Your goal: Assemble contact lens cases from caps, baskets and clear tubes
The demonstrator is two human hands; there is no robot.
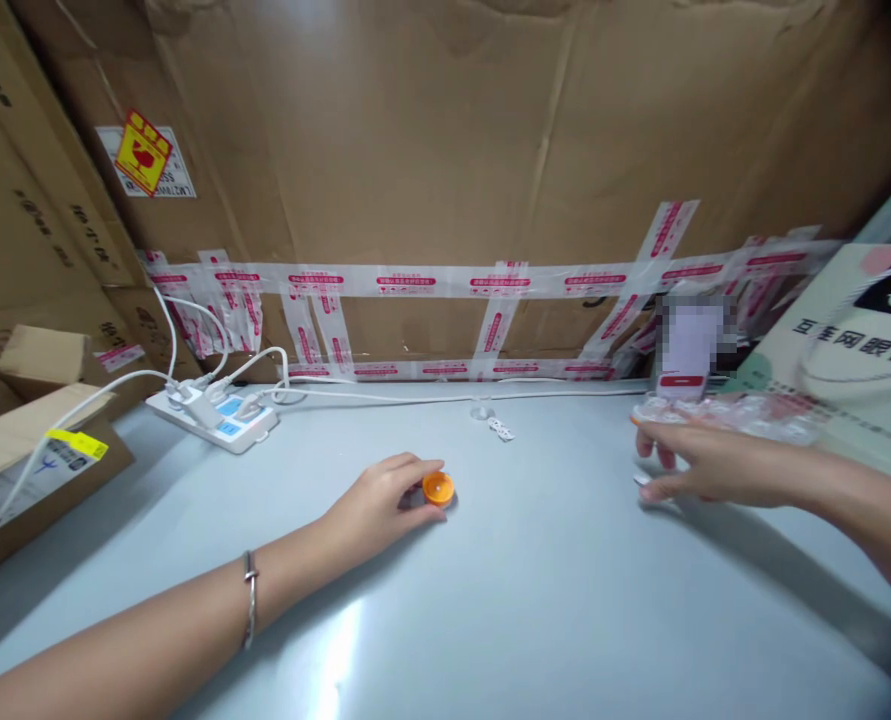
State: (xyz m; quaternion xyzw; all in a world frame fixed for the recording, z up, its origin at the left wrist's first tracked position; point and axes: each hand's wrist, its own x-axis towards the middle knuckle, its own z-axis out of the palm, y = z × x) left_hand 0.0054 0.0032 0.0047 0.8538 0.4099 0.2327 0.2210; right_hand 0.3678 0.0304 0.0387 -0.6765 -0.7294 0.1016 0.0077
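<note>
My left hand [385, 496] rests low over the table with thumb and fingers closed around a small round orange cup [438, 488]. The cup's hollow side faces up, and a small pale spot shows at its middle. To the right, my right hand [685, 462] reaches in beside a crumpled clear plastic bag [760, 415]. Its thumb and fingers are apart. A small white piece [641, 480] shows at the thumb tip; whether the thumb touches it I cannot tell. A bit of orange shows by the index fingertip, partly hidden.
A clear round piece [481, 411] and a small printed strip [501, 429] lie at mid-table. Behind stand a phone [685, 350] and a taped cardboard box [415, 150]. A power strip [224, 415] with white cables and an open carton [47, 470] are left; a printed box [850, 350] is right.
</note>
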